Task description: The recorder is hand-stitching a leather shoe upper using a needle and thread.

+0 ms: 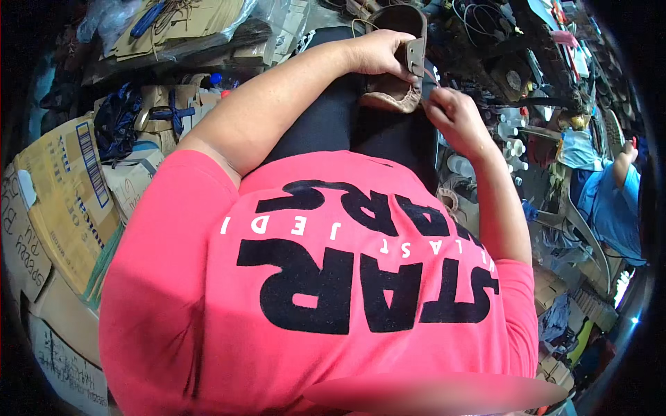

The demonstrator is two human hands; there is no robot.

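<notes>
A brown leather shoe (394,93) rests across my dark-trousered thighs, its opening facing up. My left hand (381,54) grips its raised side, with the thumb bent against a flap (415,55) that has small holes along it. A thin light cord (362,25) loops near the shoe's far end. Just right of the shoe, my right hand (454,119) is closed, thumb and finger pressed together. A thin reddish piece shows by its fingertips, too small to name.
Flattened cardboard (182,31) with a blue-handled tool (147,19) lies at the far left. Cardboard boxes (66,201) crowd my left. Several plastic bottles (513,147) stand to my right, among tools and clutter. Farther right is another person in blue (607,201).
</notes>
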